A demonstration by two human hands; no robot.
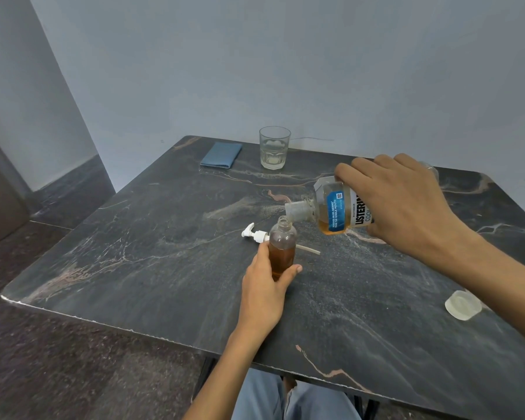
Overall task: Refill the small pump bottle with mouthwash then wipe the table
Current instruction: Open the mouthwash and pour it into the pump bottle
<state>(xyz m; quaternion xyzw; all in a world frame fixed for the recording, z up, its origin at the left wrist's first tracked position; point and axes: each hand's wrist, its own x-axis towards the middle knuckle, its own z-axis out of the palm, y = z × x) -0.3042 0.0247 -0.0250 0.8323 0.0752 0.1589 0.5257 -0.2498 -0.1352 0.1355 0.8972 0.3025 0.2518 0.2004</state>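
Pouring mouthwash bottle (pixel 340 207), gripped round its body by right hand (pixel 406 201) | left hand (pixel 264 286) holding small pump bottle (pixel 282 247) low on worktop (pixel 134 253) | likely light, smooth, tippy.

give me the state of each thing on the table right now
small pump bottle: upright, uncapped, mostly full, held by left hand
mouthwash bottle: tipped by right hand, mouth over the small bottle's neck
pump head: off, lying on table
cap: off, lying apart
glass: upright
blue cloth: folded, untouched
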